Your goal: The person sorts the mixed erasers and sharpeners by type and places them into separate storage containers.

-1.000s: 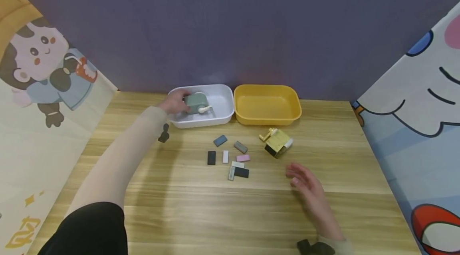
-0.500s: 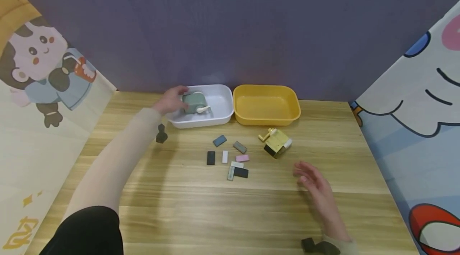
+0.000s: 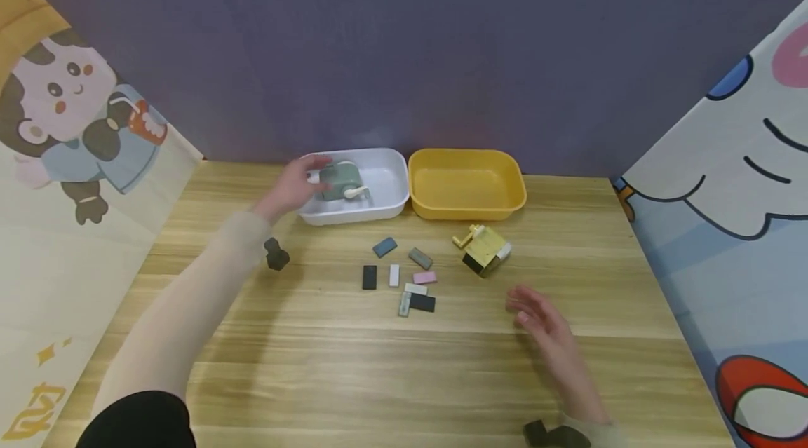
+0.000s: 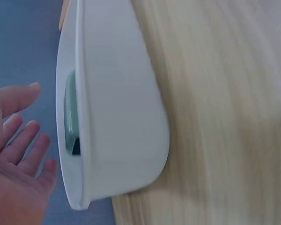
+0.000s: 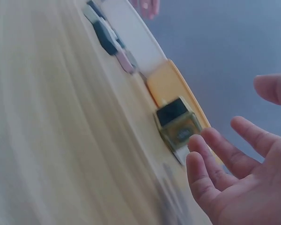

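Note:
My left hand (image 3: 293, 185) hovers over the left end of a white bin (image 3: 388, 181), fingers loosely bent with nothing between them. In that bin lies a grey-green boxy object (image 3: 334, 178) with a white handle on its side. From the left wrist view, the fingers (image 4: 30, 154) stand apart from the green object (image 4: 71, 112), which shows over the rim. My right hand (image 3: 549, 336) is relaxed above the table's right half, holding nothing. Beyond its fingertips sits a yellow boxy object (image 3: 486, 248) with a yellow crank-like handle and a black face.
A yellow bin (image 3: 470, 206) stands right of the white one, both against the dark back wall (image 3: 404, 48). Several small flat blocks, including a blue block (image 3: 385, 247), a pink block (image 3: 425, 278) and a black block (image 3: 369, 277), lie mid-table. Printed panels flank both sides.
My left hand has let go of the green object and drawn back left toward the bin's edge. The right hand shifted slightly right, then back left. The blocks stay put.

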Tool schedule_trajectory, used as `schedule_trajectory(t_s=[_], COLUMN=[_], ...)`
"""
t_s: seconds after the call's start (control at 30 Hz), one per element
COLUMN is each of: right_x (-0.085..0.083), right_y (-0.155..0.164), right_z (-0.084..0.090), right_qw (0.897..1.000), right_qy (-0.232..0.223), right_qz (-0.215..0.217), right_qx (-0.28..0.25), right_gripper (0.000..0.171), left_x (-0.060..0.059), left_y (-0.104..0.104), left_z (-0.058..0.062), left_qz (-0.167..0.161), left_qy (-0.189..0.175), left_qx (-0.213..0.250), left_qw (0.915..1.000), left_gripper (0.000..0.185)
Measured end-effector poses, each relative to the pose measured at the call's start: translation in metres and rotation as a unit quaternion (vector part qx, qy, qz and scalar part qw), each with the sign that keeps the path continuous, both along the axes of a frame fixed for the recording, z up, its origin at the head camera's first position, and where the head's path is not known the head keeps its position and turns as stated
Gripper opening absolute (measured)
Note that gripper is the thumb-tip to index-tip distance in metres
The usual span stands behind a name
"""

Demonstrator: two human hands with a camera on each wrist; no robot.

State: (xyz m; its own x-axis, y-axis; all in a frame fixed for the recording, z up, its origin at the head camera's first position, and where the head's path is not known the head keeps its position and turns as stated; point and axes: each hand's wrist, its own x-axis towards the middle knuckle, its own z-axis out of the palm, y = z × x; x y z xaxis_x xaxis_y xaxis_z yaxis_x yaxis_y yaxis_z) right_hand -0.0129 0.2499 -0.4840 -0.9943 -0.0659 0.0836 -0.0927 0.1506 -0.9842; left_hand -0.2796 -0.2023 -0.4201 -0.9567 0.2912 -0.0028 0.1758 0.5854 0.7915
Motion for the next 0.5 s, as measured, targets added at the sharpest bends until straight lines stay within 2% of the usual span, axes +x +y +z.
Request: schedule_trajectory(t_s=[0.1,0.3,0.5], right_x=[0.000,-0.001,-0.001], right_y=[-0.010,-0.027,-0.032], right_z=[-0.002,-0.011,-0.016], right_qw=[1.000,0.997,0.997], right_qy=[-0.016,0.010,-0.001], right_qz=[0.015,0.061,0.066], right_qx=[0.006,0.041,0.051], right_gripper=[0.042,0.041,0.042], left_x=[0.007,0.027,0.053], left_y=[0.005,0.020,0.042], left_z=[-0.003,-0.008,-0.019], left_qz=[-0.009,-0.016,-0.029], left_qy=[0.021,0.050,0.071], left_qx=[0.011,0.054,0.078], left_qw=[0.9997,0.9971,0.9940], left_gripper=[0.056,0.052,0.047])
